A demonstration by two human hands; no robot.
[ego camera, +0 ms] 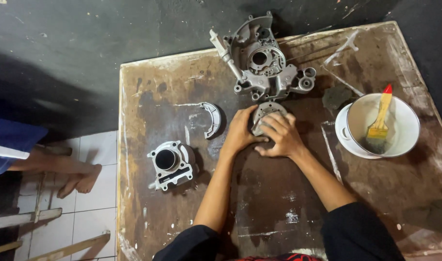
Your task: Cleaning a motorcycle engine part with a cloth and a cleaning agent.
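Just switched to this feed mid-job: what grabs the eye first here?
Both hands, left hand and right hand, clasp a round metal part at the centre of the worn brown table. Behind it lies a large grey engine casing; at right, a white bowl holds a yellow brush.
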